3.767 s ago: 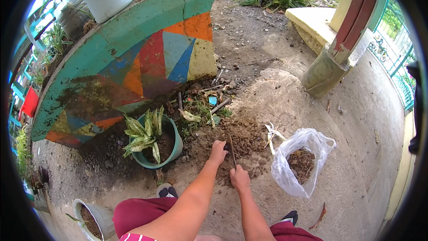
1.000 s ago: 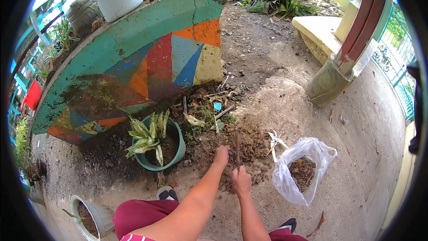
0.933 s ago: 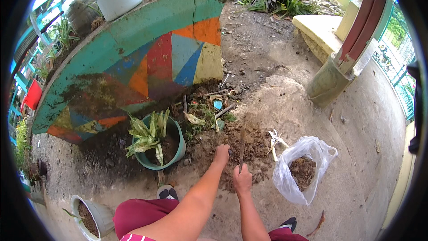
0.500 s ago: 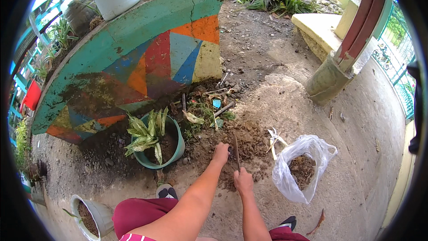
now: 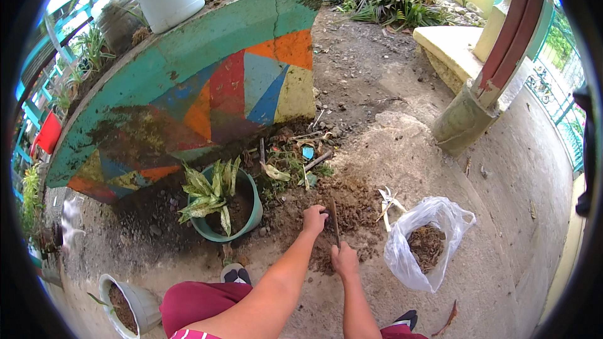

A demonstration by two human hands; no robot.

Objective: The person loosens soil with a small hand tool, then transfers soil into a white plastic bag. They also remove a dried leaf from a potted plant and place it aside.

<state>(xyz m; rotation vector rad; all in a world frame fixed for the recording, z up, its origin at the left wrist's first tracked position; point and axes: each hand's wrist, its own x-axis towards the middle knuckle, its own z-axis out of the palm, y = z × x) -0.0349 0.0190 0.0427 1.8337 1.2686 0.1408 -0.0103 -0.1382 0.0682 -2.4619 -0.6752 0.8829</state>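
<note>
My right hand (image 5: 345, 260) is closed round the near end of a long, narrow, soil-brown blade (image 5: 334, 221), which looks like a big knife and points away from me into loose brown soil (image 5: 352, 204). Just left of the blade, my left hand (image 5: 314, 220) is curled at the soil, fingers bent together. Something small and dark shows at its fingertips, too small to name. Right of the soil stands an open clear plastic bag (image 5: 402, 257) with brown, fibrous soil (image 5: 426, 248) inside. A pale cut stalk (image 5: 385, 211) lies against the bag's far left side.
Left of my hands, a green pot (image 5: 256, 213) holds a variegated leafy plant (image 5: 213, 189). A white pot (image 5: 146, 304) of soil stands near my left knee. Beyond are plant scraps (image 5: 292, 166), a painted curved wall (image 5: 229, 97) and a column (image 5: 468, 110) at right.
The whole view has shifted slightly, with the scene a little lower. Both hands stay at the soil with the blade. A blurred white and grey shape has appeared at the far left.
</note>
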